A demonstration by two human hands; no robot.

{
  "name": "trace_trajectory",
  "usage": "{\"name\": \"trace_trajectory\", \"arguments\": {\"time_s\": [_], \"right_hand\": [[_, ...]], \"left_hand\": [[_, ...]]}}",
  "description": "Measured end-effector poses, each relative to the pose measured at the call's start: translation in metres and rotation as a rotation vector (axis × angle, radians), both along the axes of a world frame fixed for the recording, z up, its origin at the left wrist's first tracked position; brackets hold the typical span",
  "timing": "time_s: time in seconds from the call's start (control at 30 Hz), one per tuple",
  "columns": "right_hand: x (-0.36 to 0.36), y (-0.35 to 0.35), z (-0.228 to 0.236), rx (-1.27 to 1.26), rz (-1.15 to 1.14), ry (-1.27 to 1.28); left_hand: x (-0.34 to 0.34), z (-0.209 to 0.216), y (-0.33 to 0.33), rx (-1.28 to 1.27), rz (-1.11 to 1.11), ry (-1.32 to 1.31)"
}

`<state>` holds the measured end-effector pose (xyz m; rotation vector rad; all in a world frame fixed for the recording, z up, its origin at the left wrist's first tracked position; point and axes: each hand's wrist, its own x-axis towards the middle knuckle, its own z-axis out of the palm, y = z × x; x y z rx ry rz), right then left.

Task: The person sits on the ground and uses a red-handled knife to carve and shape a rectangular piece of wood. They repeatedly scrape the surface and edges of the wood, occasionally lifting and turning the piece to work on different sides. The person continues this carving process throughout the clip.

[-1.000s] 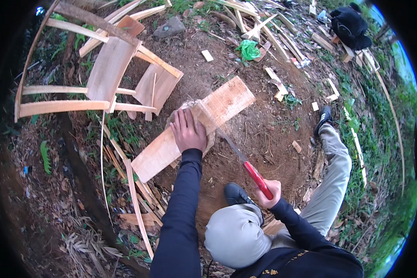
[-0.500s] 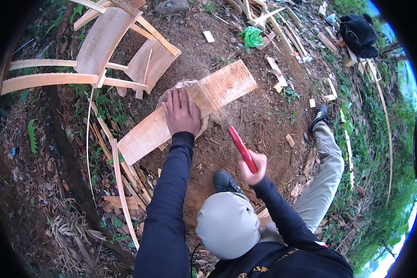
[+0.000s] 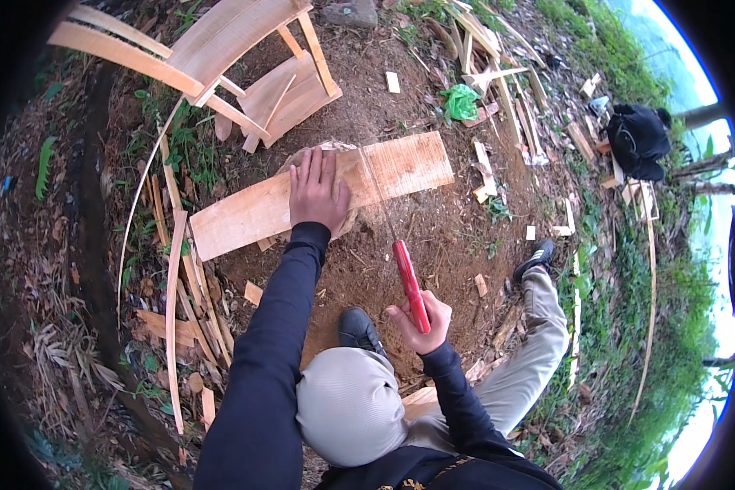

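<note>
A long pale board (image 3: 249,211) lies slantwise across a stump (image 3: 347,226), mostly hidden beneath it. My left hand (image 3: 318,196) presses flat on the board near its middle, fingers spread. Lower right, my right hand (image 3: 429,322) is wrapped round the red handle of a handsaw (image 3: 407,273). The saw's thin blade runs up from the handle and crosses the board just right of my left hand. How deep the blade sits in the wood, I cannot tell.
A wooden frame with wide slats (image 3: 237,37) stands at upper left. Long wood strips (image 3: 175,318) lie at left, more lumber (image 3: 506,90) at upper right beside a green plastic bag (image 3: 461,102). A dark backpack-like bundle (image 3: 637,139) sits far right. My shoes (image 3: 359,331) rest on bare soil.
My right hand has drawn the saw back toward me, and more of its blade shows across the board. My left hand stays on the board. The whole view has shifted.
</note>
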<state>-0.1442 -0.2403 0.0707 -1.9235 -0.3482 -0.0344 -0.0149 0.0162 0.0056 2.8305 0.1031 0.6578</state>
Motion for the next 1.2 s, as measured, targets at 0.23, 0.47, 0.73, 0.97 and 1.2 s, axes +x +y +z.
{"name": "trace_trajectory", "arguments": {"time_s": [0.23, 0.47, 0.73, 0.97, 1.2], "right_hand": [[-0.001, 0.011, -0.003, -0.006, -0.220, -0.198], [-0.016, 0.008, -0.010, 0.123, -0.292, 0.036], [-0.008, 0.016, -0.009, 0.445, -0.296, 0.070], [-0.005, 0.012, 0.006, 0.348, -0.073, 0.188], [0.000, 0.029, 0.002, -0.027, -0.112, -0.142]], "left_hand": [[-0.002, 0.003, -0.002, -0.007, 0.012, 0.009], [-0.002, 0.004, -0.002, -0.004, 0.023, 0.000], [-0.002, 0.002, -0.003, -0.018, 0.028, 0.000], [-0.003, 0.001, -0.001, -0.022, 0.031, 0.000], [-0.002, 0.003, -0.001, -0.038, 0.017, -0.003]]}}
